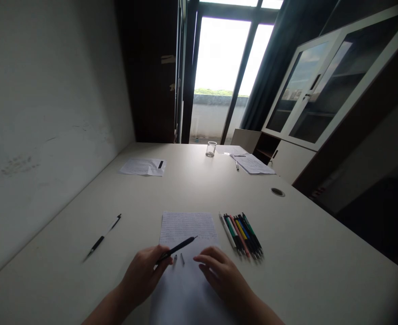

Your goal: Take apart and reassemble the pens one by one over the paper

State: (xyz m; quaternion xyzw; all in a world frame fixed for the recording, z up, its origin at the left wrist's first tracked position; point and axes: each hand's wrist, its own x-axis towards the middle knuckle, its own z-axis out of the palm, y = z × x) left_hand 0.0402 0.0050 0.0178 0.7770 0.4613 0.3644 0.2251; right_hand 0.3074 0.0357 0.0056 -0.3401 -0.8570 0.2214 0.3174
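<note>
Between the thumb and fingers of my left hand (147,266) is a black pen (180,246), tilted with its thin tip up and to the right. My right hand (221,273) hovers beside it, fingers apart and slightly curled, holding nothing. Beneath both hands lies a sheet of paper (188,224) with handwritten lines on its upper part. Two small pen parts, a short dark piece (175,258) and a thin narrow piece (182,258), rest on the sheet between the hands.
Several pens (241,234) lie in a row right of the paper. A single black-and-white pen (104,235) lies to the left. Farther back are papers (145,166), a clear glass (210,149), more sheets (253,163) and a round cable hole (277,192). A wall (50,135) borders the table's left.
</note>
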